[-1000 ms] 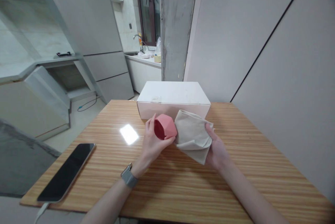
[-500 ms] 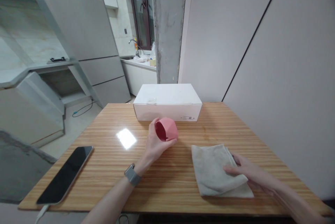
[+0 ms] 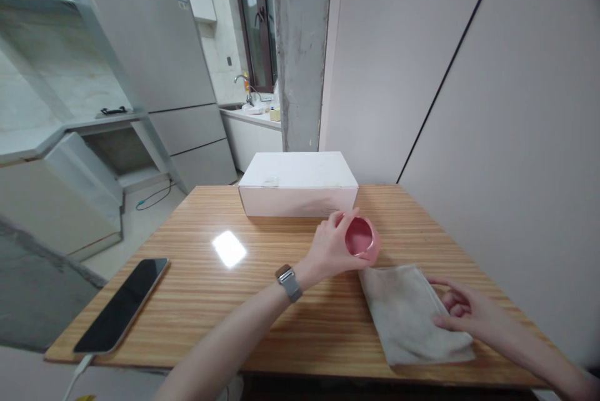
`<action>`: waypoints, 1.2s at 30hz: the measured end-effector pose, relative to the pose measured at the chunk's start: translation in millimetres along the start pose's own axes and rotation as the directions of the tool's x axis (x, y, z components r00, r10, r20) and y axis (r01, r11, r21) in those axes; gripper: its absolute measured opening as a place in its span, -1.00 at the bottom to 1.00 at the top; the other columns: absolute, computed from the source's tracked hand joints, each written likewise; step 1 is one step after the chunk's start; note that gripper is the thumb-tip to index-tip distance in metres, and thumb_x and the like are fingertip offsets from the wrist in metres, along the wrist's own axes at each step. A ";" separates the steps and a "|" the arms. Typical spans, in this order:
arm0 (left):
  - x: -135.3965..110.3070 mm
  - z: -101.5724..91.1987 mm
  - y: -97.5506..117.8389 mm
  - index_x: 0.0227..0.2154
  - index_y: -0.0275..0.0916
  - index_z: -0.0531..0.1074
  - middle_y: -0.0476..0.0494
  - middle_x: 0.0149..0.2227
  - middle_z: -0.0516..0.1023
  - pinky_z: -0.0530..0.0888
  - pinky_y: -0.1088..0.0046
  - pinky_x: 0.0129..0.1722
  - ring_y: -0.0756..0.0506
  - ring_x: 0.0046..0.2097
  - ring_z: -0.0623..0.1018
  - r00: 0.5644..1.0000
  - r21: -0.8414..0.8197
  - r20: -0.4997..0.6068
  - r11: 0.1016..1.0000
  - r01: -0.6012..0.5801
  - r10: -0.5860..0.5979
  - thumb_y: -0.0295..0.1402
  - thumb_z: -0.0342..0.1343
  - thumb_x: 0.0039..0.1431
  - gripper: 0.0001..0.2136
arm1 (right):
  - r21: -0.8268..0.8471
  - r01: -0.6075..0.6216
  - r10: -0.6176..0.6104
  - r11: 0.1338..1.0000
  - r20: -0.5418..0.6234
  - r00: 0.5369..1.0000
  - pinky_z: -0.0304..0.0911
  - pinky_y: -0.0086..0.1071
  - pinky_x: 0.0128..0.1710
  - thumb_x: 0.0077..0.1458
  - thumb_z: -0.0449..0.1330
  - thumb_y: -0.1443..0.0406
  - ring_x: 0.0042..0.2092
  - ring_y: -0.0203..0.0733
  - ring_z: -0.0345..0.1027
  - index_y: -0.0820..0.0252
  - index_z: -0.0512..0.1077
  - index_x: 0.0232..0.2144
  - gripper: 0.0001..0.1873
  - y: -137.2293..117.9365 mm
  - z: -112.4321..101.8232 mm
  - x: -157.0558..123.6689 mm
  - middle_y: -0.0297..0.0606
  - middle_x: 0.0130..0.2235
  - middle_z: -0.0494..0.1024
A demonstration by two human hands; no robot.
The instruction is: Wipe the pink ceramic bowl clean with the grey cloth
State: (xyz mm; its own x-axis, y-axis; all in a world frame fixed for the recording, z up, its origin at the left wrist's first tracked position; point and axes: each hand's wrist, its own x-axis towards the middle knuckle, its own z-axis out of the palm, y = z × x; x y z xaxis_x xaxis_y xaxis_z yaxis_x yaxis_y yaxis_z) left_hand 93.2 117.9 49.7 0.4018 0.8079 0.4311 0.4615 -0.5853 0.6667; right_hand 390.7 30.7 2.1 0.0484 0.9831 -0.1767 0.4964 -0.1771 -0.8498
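My left hand (image 3: 330, 247), with a grey watch on its wrist, is closed round a small pink faceted cup (image 3: 360, 239). It holds the cup low over the wooden table (image 3: 262, 301), its mouth turned toward me, just beyond the far edge of a folded beige cloth (image 3: 412, 313). The cloth lies flat on the table at the right. My right hand (image 3: 462, 310) rests on the cloth's right edge, fingers partly curled and pressing on it.
A white cardboard box (image 3: 297, 183) stands at the table's far middle, just behind the cup. A black phone (image 3: 122, 304) with a white cable lies near the front left corner. A wall runs along the right; a fridge and kitchen counters stand beyond on the left.
The right hand took the cloth away from the cup and laid it flat on the table at the right. The left hand carried the cup rightward to the cloth's far edge.
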 end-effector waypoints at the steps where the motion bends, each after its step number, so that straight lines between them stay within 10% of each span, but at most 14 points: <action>1: 6.2 7.7 2.5 0.25 -0.02 0.10 -0.23 0.14 0.26 0.31 0.07 0.06 -0.32 0.03 0.39 1.000 0.022 0.018 1.000 -0.004 0.004 -0.11 0.34 -0.26 -0.07 | 0.005 -0.014 0.014 1.000 0.012 1.000 0.29 -0.35 -0.56 -0.42 0.39 0.22 -0.56 -0.20 0.35 0.14 0.46 -0.15 -0.37 -0.7 -0.1 -0.5 -0.44 -0.60 0.42; 17: 36.4 64.4 13.1 0.20 -0.08 0.18 -0.32 0.17 0.24 0.29 -0.05 0.01 -0.43 0.02 0.37 0.992 0.081 0.085 0.993 0.085 -0.092 0.06 0.30 -0.25 -0.11 | -0.209 0.138 -0.181 0.968 -0.199 0.963 0.38 -0.10 -0.19 -0.07 0.20 -0.08 -0.29 0.07 0.52 0.13 0.56 -0.30 -0.54 -44.7 -1.3 3.3 -0.17 -0.37 0.64; 27: -19.7 -20.1 19.9 -0.22 -0.24 0.50 -0.16 -0.21 0.57 0.43 0.38 -0.12 -0.10 -0.15 0.52 0.988 -0.304 -0.021 0.943 0.137 -0.150 -0.25 0.09 0.17 -0.79 | 0.241 0.299 -0.235 0.923 -0.261 0.936 0.40 -0.30 -0.31 0.00 0.24 -0.02 -0.38 -0.13 0.45 0.15 0.49 -0.41 -0.65 -127.2 85.5 -34.4 -0.24 -0.45 0.57; 36: -116.6 -54.4 -8.2 -0.53 -0.27 0.35 0.08 -0.61 0.25 0.18 0.54 -0.51 0.05 -0.53 0.27 0.885 -0.348 0.014 0.828 0.440 -0.465 -0.15 -0.02 0.24 -0.68 | 0.481 0.140 -0.198 0.865 0.071 0.978 0.12 -0.45 -0.57 0.08 0.13 -0.09 -0.57 -0.33 0.20 0.17 0.29 -0.55 -0.53 -121.5 191.3 -24.6 -0.41 -0.61 0.32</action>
State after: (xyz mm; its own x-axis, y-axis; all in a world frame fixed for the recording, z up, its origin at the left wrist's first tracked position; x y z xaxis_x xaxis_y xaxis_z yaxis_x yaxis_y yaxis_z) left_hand -0.5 32.3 27.0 0.1519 0.9864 0.0630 0.2840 -0.1047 0.9531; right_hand 163.5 19.1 14.7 -0.1128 0.9928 -0.0402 0.0195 -0.0382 -0.9991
